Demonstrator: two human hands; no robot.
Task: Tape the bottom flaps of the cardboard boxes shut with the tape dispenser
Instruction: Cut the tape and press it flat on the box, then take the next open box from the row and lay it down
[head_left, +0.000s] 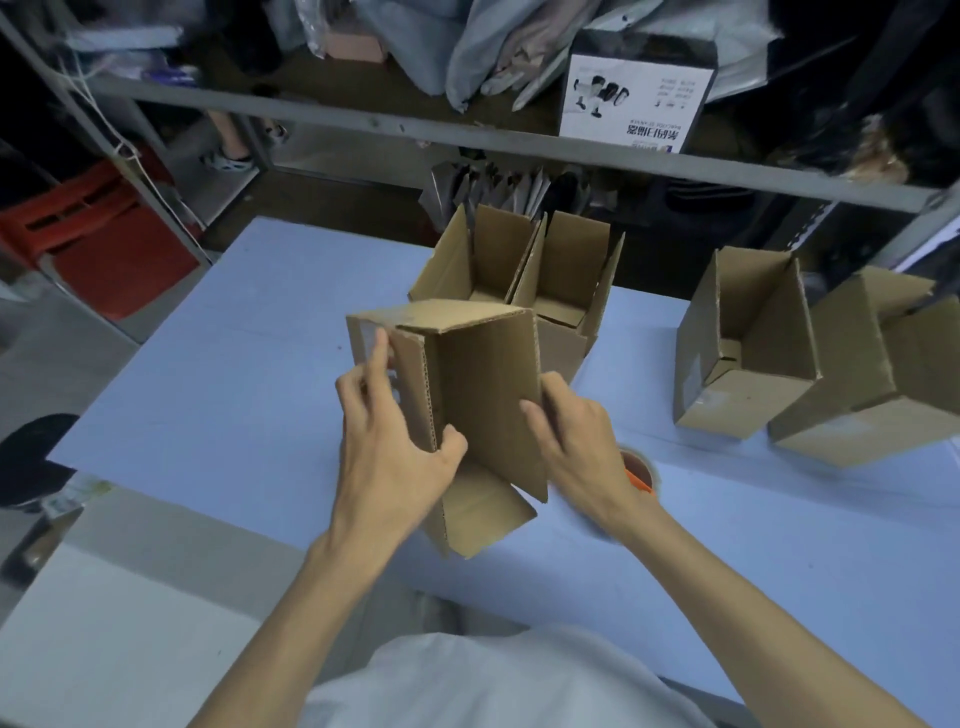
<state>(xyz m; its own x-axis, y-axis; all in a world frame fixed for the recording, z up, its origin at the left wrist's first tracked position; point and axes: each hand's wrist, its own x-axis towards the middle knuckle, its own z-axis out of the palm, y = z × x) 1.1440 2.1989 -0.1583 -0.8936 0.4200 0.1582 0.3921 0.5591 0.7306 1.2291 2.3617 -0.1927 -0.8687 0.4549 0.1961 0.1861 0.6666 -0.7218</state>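
Gripping the box (483, 395) by its side edges, left hand (395, 457) and right hand (576, 447) held seemingly light, crushable cardboard.

Packing and stock room of a small shipping operation. A grey metal shelf frame (467, 137) runs across the back, loaded with soft grey plastic bags (447, 47) and a printed retail carton (636, 98) whose lettering reads upside down. Beneath the rail, a row of flat silver-grey packets (493, 189) stands on edge. The pale blue surface (234, 364) in front carries packing goods. Several open-topped cardboard boxes (743, 338) of one plain brown type stand on it, a half-folded box (483, 384) is held above it, and a tape roll (639, 470) with an orange part lies on it, partly hidden. A red slatted plastic crate or stool (98, 244) sits at the left, beside the frame's upright.
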